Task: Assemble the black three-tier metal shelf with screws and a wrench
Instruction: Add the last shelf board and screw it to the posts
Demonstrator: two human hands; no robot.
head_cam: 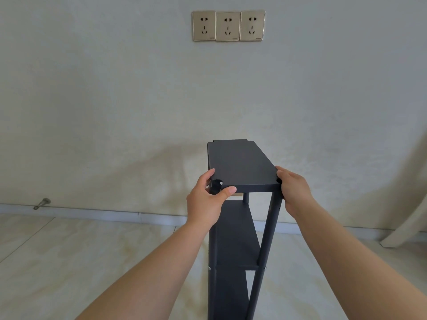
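Observation:
The black metal shelf (240, 165) stands upright on the floor in front of me, with its top tier, a middle tier (235, 232) and a lower tier visible between round black posts. My left hand (206, 202) grips the near left corner of the top tier, thumb on the front edge, fingers curled round the post top. My right hand (293, 190) grips the near right corner and its post (268, 236). No screws or wrench are in view.
A pale wall with three sockets (228, 25) is right behind the shelf. A metal door stopper (42, 203) sticks out at the skirting on the left. A pale curved object (406, 225) leans at the right edge. The floor is light tile.

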